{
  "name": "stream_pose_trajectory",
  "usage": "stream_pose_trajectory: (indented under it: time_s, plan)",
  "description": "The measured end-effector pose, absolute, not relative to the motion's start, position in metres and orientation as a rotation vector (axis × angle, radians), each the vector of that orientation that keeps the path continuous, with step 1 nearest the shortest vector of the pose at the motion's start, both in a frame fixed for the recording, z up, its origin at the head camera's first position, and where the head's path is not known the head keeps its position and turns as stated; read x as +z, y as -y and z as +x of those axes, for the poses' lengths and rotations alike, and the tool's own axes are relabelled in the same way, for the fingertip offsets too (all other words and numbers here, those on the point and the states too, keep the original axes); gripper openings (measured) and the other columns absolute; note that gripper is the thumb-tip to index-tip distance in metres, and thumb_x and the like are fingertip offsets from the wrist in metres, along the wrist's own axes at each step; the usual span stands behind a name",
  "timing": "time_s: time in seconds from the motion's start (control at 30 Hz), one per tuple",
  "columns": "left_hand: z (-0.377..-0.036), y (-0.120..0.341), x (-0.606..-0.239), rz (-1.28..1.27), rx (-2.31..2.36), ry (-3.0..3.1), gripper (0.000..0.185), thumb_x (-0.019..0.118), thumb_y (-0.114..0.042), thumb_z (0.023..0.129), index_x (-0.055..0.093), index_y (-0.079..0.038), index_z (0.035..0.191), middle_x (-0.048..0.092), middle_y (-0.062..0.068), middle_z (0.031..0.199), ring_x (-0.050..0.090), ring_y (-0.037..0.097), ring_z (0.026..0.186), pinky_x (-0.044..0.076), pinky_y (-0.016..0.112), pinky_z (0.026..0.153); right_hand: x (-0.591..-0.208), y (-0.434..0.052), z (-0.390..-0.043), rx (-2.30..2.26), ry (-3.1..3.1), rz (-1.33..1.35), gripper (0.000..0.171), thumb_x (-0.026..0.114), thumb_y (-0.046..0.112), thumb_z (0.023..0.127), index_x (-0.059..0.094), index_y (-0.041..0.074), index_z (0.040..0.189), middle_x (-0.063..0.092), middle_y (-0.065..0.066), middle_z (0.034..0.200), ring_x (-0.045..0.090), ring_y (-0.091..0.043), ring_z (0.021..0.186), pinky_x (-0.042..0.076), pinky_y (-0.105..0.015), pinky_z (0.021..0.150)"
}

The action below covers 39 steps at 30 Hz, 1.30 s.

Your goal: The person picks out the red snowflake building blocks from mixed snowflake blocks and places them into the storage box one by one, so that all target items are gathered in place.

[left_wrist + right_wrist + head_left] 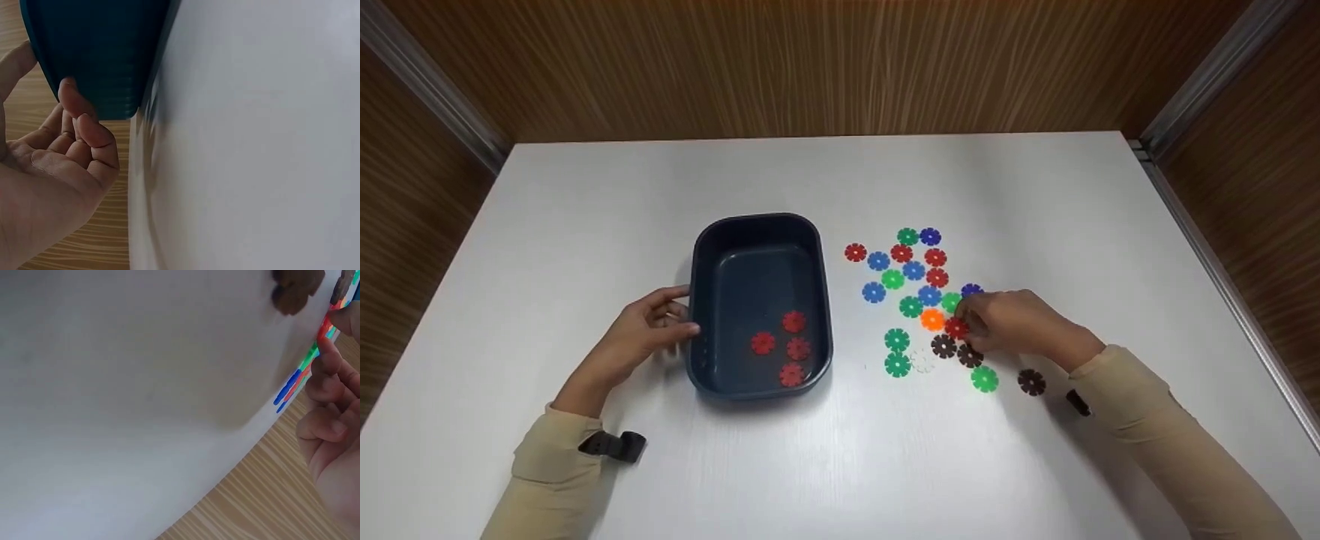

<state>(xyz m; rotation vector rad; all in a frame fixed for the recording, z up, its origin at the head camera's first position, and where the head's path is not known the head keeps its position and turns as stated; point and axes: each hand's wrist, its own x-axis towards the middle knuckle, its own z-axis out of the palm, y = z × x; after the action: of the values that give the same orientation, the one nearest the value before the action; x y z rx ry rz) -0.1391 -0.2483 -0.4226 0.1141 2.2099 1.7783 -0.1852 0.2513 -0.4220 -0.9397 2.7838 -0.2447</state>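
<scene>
Right of the blue tray (757, 285), we see the right hand (1011, 322) pinching a red notched disc (956, 328) (neighbours (944, 346), if brushed, could scatter); the left hand (631, 334), thumb and forefinger apart, touches it.

I see a white table (810, 480) with a soft sheen, a brown wood-grain back panel (810, 67), 2 similar side panels (405, 187), and 2 grey metal strips (435, 86) between them.

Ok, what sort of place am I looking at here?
Possibly a small work booth: a white table has wood-grain panels at its back and sides, with metal strips at the corners.
</scene>
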Motion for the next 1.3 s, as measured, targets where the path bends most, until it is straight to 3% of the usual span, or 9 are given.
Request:
stream_pose_trajectory:
  time_s: [0.27, 0.43, 0.7, 0.87, 1.0, 1.3]
  plan:
    - [-0.14, 0.247, -0.423, 0.111, 1.775, -2.216, 0.062, 0.067, -0.005, 0.088, 0.038, 0.003, 0.142, 0.057, -0.006, 0.092, 0.056, 0.003, 0.072, 0.048, 0.023, 0.061, -0.421, -0.251, -0.184, -0.243, -2.834, -1.004, 0.025, 0.074, 0.016, 0.078, 0.067, 0.007, 0.101, 0.065, 0.003, 0.079, 0.046, -0.006, 0.058, 0.039, -0.021, 0.053]
    - [-0.139, 0.248, -0.423, 0.102, 1.763, -2.205, 0.064, 0.068, -0.007, 0.088, 0.037, 0.002, 0.143, 0.056, -0.007, 0.093, 0.056, 0.003, 0.073, 0.048, 0.023, 0.062, -0.411, -0.245, -0.183, -0.314, -2.84, -0.894, 0.027, 0.073, 0.017, 0.078, 0.067, 0.01, 0.102, 0.06, 0.003, 0.077, 0.046, -0.009, 0.061, 0.039, -0.023, 0.055]
    - [-0.138, 0.25, -0.422, 0.104, 1.776, -2.193, 0.065, 0.067, -0.006, 0.088, 0.035, 0.003, 0.144, 0.057, -0.008, 0.093, 0.056, 0.003, 0.074, 0.048, 0.022, 0.062, -0.388, -0.214, -0.185, -0.535, -2.8, -0.844, 0.032, 0.074, 0.016, 0.078, 0.065, 0.008, 0.108, 0.062, -0.008, 0.082, 0.053, -0.02, 0.075, 0.045, -0.027, 0.064]
    - [-0.139, 0.249, -0.422, 0.099, 1.768, -2.2, 0.065, 0.067, -0.006, 0.088, 0.035, 0.002, 0.144, 0.057, -0.008, 0.093, 0.056, 0.003, 0.073, 0.048, 0.022, 0.062, -0.379, -0.189, -0.184, -0.765, -2.734, -0.925, 0.032, 0.073, 0.014, 0.08, 0.063, 0.007, 0.109, 0.058, -0.013, 0.079, 0.051, -0.02, 0.072, 0.043, -0.023, 0.062]
    - [-0.138, 0.248, -0.421, 0.1, 1.77, -2.199, 0.065, 0.067, -0.006, 0.088, 0.034, 0.003, 0.144, 0.057, -0.008, 0.093, 0.055, 0.003, 0.072, 0.048, 0.022, 0.061, -0.378, -0.163, -0.181, -0.939, -2.645, -1.032, 0.03, 0.07, 0.013, 0.082, 0.062, 0.005, 0.109, 0.049, -0.008, 0.072, 0.043, -0.012, 0.065, 0.038, -0.022, 0.059]
    - [-0.139, 0.248, -0.42, 0.106, 1.767, -2.202, 0.065, 0.067, -0.006, 0.089, 0.034, 0.003, 0.144, 0.058, -0.008, 0.094, 0.055, 0.004, 0.072, 0.048, 0.023, 0.061, -0.38, -0.111, -0.177, -1.011, -2.53, -1.175, 0.029, 0.067, 0.014, 0.083, 0.062, 0.005, 0.11, 0.044, 0.0, 0.073, 0.04, -0.01, 0.065, 0.033, -0.022, 0.06]
